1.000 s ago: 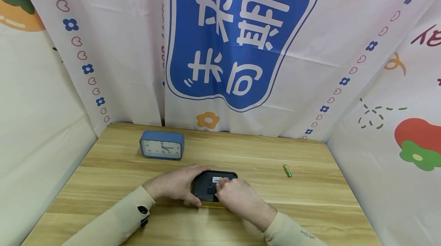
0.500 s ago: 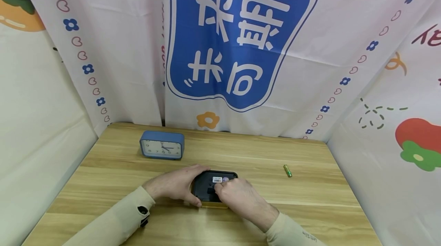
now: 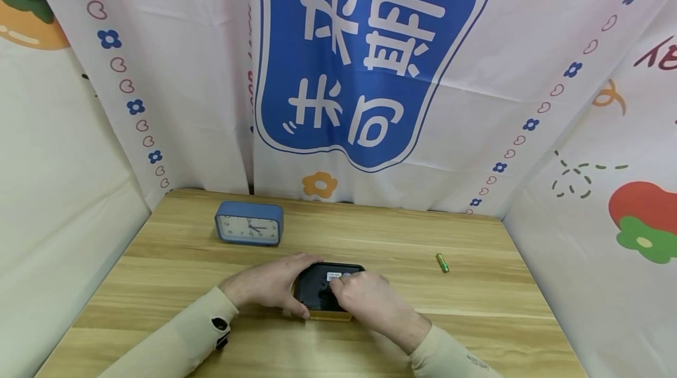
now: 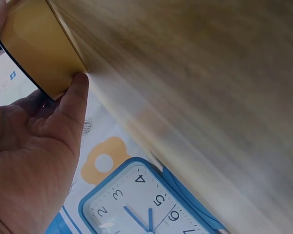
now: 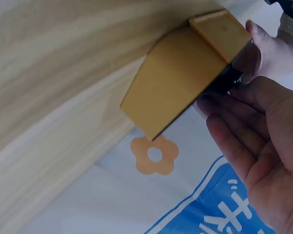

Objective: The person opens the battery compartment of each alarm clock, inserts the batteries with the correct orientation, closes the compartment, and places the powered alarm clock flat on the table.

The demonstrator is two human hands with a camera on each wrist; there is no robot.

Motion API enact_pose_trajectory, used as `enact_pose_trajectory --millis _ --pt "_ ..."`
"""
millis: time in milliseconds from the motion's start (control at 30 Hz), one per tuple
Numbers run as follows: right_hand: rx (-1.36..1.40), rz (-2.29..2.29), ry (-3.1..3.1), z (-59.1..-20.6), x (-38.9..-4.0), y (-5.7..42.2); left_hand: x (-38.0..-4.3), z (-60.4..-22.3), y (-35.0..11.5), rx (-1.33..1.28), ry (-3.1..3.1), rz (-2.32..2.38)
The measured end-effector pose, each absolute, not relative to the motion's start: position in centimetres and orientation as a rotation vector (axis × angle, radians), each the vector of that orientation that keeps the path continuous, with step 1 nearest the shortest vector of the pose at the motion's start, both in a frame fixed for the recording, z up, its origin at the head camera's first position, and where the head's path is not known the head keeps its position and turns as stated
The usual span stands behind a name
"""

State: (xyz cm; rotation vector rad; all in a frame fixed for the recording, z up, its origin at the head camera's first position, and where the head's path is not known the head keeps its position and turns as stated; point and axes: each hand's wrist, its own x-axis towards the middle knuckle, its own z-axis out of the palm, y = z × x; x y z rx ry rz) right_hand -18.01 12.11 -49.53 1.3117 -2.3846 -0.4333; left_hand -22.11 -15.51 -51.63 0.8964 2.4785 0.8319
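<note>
A yellow desk clock [image 3: 330,315] lies face down on the table, its black back [image 3: 313,290] with a white label facing up. My left hand [image 3: 267,283] grips its left end, thumb on the near side and fingers at the far edge. Over the right part of the back, my right hand [image 3: 365,301] has thumb and fingertips together. Between them the right wrist view shows a small black cover [image 5: 229,78] standing out from the clock's back, partly hidden by the fingers. The clock's yellow casing [image 4: 41,48] fills the upper left of the left wrist view.
Behind the left hand stands a blue alarm clock [image 3: 248,223], dial towards me. A green battery [image 3: 442,263] lies on the right of the wooden table [image 3: 211,360]. Printed white cloth [image 3: 201,101] hangs along the back and sides.
The right hand's fingertips have shifted slightly over the clock's back, from a dark rectangular part near the middle to just right of it. The left hand and the yellow clock stay put.
</note>
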Motion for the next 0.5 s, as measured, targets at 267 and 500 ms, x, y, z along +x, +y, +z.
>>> enact_pose_trajectory --millis 267,500 --pt "1.215 -0.335 -2.330 -48.9 -19.2 13.3 -22.2 -51.8 -15.4 0.886 2.471 0.841" --pt "1.155 -0.217 -2.392 -48.4 -20.8 15.0 -22.1 -51.7 -15.3 0.884 2.474 0.849"
